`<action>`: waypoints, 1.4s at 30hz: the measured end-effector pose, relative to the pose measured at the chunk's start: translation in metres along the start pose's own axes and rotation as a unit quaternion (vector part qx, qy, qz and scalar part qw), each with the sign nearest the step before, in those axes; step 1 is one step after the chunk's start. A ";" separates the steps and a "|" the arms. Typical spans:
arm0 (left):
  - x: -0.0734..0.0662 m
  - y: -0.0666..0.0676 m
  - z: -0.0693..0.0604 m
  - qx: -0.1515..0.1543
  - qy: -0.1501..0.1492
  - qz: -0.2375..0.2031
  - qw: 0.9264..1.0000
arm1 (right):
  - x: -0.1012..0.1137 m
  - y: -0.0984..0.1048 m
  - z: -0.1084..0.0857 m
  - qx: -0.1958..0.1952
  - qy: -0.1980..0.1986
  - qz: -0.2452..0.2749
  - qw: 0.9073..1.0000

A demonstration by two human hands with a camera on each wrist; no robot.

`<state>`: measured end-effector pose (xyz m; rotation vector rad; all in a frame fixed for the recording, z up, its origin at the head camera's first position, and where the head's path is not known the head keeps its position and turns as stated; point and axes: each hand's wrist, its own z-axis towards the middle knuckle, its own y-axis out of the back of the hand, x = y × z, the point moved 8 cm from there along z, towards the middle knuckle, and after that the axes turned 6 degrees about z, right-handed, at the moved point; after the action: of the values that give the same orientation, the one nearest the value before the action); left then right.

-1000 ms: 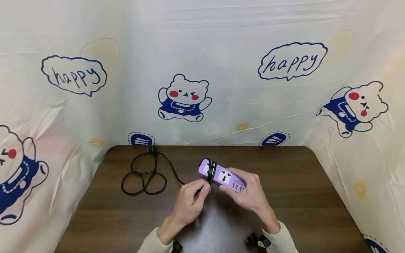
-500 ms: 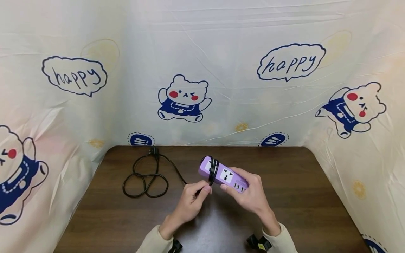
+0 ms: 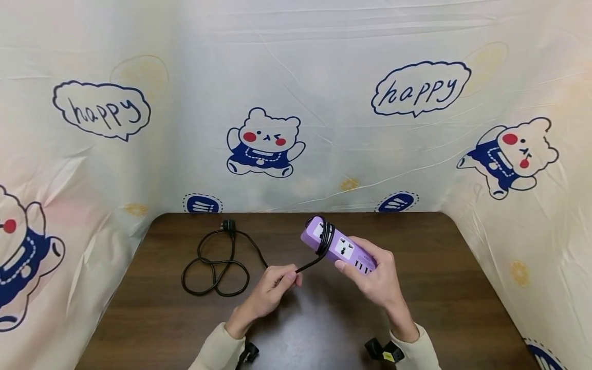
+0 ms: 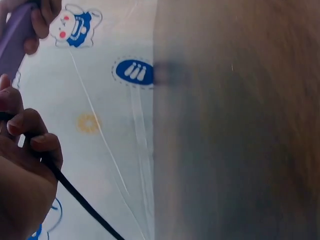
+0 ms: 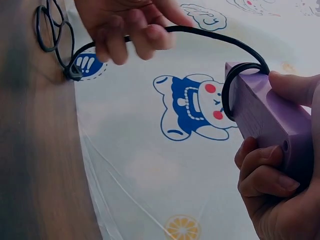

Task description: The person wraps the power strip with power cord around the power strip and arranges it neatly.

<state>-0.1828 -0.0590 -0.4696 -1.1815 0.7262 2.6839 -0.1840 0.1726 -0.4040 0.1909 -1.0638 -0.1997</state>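
A purple power strip (image 3: 350,250) is tilted above the table, its right end gripped by the right hand (image 3: 380,272). Black cord (image 3: 326,238) loops several times around its left part. From those loops the cord runs down to the left hand (image 3: 270,290), which pinches it between thumb and fingers. In the left wrist view, the left hand's fingers (image 4: 45,143) curl around the cord (image 4: 82,201). The right wrist view shows the right thumb and fingers around the strip (image 5: 270,115), with the cord (image 5: 215,35) arching across to the left hand (image 5: 132,37).
The remaining cord lies in loops (image 3: 215,262) on the brown table (image 3: 416,308), left of the hands, with its black plug (image 3: 228,225) near the back edge. A pale printed sheet (image 3: 337,154) stands behind and at both sides.
The right hand and strip have moved up and to the right. The left hand has drawn away to the left, leaving a stretch of cord between it and the strip.
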 end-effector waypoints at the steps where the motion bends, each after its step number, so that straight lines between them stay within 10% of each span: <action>1: 0.002 0.001 -0.001 0.008 0.003 -0.002 1.000 | 0.000 0.000 0.000 -0.001 0.000 0.000 1.000; 16: 0.041 0.001 -0.015 0.107 0.021 0.002 0.994 | 0.007 0.011 0.000 -0.019 0.011 0.014 1.000; 27: 0.044 -0.013 -0.015 0.169 0.158 0.087 0.969 | 0.013 0.000 -0.002 0.008 0.035 0.019 0.999; 42: 0.054 -0.004 -0.003 0.128 0.252 0.199 0.938 | 0.010 -0.032 -0.006 0.087 0.040 0.061 0.994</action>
<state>-0.2172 -0.0608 -0.5120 -1.8332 1.4813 2.4536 -0.1759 0.1392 -0.4062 0.2871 -1.0106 0.0113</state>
